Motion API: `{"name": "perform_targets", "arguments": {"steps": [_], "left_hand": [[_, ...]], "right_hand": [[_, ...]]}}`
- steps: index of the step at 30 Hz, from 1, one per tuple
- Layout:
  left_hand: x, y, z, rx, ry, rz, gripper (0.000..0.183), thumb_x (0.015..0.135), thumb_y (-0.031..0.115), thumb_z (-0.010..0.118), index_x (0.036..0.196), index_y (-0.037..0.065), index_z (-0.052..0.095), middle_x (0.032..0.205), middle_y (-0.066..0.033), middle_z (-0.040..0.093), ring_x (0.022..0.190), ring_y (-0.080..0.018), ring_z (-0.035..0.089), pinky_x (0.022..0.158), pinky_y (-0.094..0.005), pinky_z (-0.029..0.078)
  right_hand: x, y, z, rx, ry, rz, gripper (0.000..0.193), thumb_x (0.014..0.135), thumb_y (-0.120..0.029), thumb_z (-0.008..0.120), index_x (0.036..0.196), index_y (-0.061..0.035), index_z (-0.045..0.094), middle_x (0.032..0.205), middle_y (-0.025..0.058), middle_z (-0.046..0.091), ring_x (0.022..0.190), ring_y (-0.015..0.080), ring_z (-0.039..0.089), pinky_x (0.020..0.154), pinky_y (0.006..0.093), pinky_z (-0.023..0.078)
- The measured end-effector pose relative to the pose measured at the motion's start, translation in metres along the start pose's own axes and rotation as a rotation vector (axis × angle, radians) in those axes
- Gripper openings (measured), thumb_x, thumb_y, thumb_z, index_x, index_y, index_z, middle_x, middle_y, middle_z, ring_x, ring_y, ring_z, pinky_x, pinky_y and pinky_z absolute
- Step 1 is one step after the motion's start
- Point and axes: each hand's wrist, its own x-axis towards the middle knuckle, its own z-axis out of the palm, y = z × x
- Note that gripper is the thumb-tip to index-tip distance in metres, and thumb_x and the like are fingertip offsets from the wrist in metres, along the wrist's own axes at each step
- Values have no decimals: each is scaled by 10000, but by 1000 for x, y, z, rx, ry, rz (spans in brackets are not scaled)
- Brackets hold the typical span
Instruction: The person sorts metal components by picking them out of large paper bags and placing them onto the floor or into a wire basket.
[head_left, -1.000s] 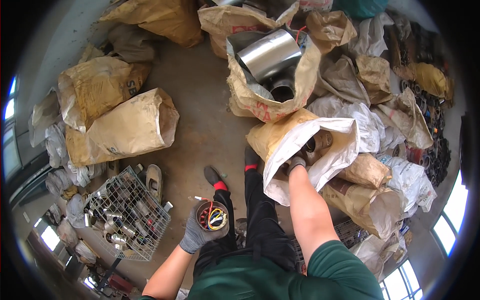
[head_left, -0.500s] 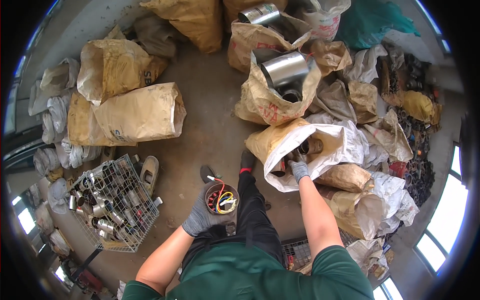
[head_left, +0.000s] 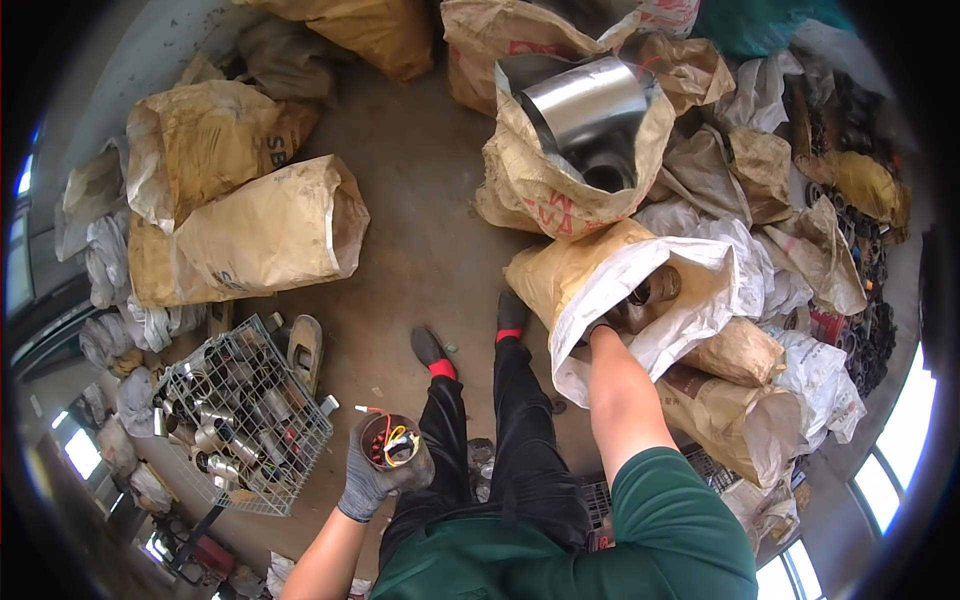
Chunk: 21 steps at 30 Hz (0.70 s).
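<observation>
Holding a wire-filled metal cylinder (head_left: 412, 466) clamped in the fingers of the left hand (head_left: 364, 480), past the right edge of the wire basket (head_left: 313, 450). Reaching inside an open sack (head_left: 572, 265) with the right hand (head_left: 600, 330); cannot tell the spread of its hidden fingers.

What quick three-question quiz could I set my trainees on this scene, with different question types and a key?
1. Multiple choice: What does the gloved left hand hold?
a) a wire basket
b) a round part with coloured wires
c) a shoe

2. True or false: The right hand reaches into the white-lined sack.

3. Fill the gap: The person's socks are ____ in colour.

Key: 1. b; 2. True; 3. red
</observation>
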Motion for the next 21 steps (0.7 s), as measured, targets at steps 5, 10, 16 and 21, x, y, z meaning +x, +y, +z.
{"name": "perform_targets", "arguments": {"steps": [5, 10, 16, 21], "left_hand": [[11, 7, 17, -68, 54, -56, 1000, 538, 230, 961, 1337, 58, 385, 1225, -125, 604, 1118, -240, 619, 988, -392, 506], [24, 21, 35, -123, 58, -165, 1021, 515, 311, 933, 1337, 16, 405, 1237, -115, 589, 1145, -232, 592, 1014, -379, 465], [21, 7, 39, -298, -2, -96, 1158, 518, 260, 971, 1445, 59, 306, 1261, -127, 590, 1170, -244, 584, 1030, -391, 457], [11, 39, 36, -309, -109, 15, 1223, 587, 168, 928, 1521, 119, 140, 1280, -124, 563, 1184, -242, 576, 1042, -395, 465]], "right_hand": [[44, -17, 25, -57, 5, 12, 919, 678, -346, 797, 1465, -97, 394, 1418, 137, 517, 1275, 312, 514, 1071, 407, 406], [57, -6, 29, -95, -18, -11, 1013, 629, -356, 825, 1485, -88, 353, 1420, 154, 503, 1280, 324, 503, 1083, 405, 394], [2, 33, -6, -75, 17, -119, 1127, 570, -369, 859, 1507, -77, 305, 1423, 174, 487, 1286, 337, 489, 1097, 402, 379], [-137, 66, -53, 50, 146, -291, 1223, 520, -379, 887, 1526, -69, 265, 1425, 191, 474, 1291, 349, 478, 1108, 401, 366]]}}
